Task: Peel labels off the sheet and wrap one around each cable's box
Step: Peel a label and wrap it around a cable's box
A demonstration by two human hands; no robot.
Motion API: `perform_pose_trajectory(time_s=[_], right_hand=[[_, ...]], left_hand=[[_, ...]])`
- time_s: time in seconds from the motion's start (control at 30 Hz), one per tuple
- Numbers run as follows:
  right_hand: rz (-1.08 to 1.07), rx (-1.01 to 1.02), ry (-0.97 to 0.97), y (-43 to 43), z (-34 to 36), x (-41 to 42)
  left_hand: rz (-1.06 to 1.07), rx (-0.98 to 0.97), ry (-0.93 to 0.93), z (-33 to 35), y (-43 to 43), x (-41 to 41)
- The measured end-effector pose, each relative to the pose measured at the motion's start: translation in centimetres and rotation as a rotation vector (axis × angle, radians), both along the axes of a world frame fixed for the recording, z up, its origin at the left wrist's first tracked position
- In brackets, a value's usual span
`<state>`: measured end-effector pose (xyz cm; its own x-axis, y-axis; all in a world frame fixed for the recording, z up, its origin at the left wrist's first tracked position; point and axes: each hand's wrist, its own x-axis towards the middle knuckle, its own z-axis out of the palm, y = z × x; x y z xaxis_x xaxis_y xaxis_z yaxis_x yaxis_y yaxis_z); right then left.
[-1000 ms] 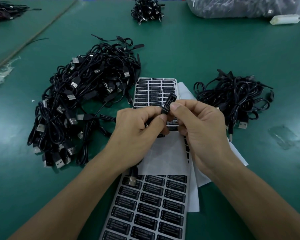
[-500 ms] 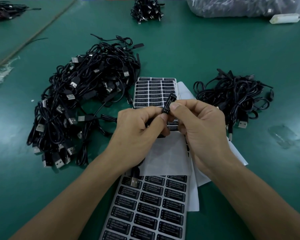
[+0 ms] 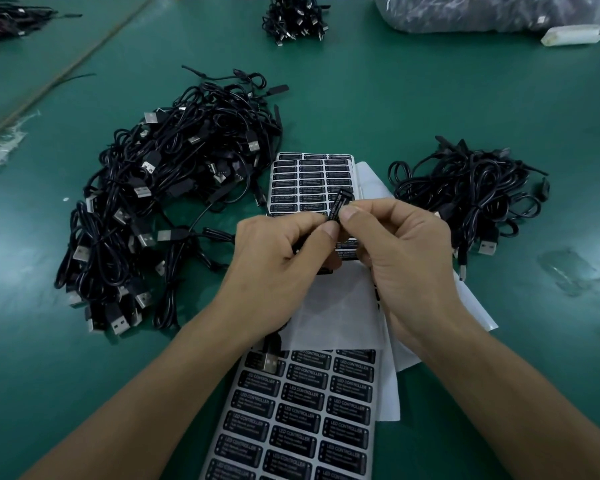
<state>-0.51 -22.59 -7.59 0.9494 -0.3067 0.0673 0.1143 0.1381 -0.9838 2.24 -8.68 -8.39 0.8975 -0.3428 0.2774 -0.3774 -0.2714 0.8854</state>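
Both hands meet over the middle of the green table. My left hand [image 3: 278, 265] and my right hand [image 3: 402, 258] pinch one small black cable box [image 3: 340, 206] between thumbs and fingers; a black label with white print lies round it. The box's cable drops under my left palm, and its USB plug [image 3: 270, 361] rests on the near label sheet [image 3: 298, 417]. That sheet has its upper rows peeled to bare white backing [image 3: 336, 313]. A second label sheet [image 3: 312, 181] lies just beyond the hands.
A large pile of black USB cables [image 3: 160, 209] lies to the left and a smaller pile [image 3: 471, 192] to the right. At the far edge sit another cable bundle [image 3: 293, 19], a clear plastic bag [image 3: 482, 12] and a white block [image 3: 572, 34].
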Motion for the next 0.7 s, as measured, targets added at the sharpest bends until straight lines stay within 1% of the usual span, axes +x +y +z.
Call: perform_pose_trajectory(time_s=[0.23, 0.7], right_hand=[[-0.012, -0.005, -0.018, 0.14, -0.05, 0.01], [-0.012, 0.001, -0.009, 0.08, 0.17, -0.15]], left_hand=[[0.055, -0.054, -0.016, -0.16, -0.41, -0.26], [0.094, -0.046, -0.035, -0.27, -0.51, -0.40]])
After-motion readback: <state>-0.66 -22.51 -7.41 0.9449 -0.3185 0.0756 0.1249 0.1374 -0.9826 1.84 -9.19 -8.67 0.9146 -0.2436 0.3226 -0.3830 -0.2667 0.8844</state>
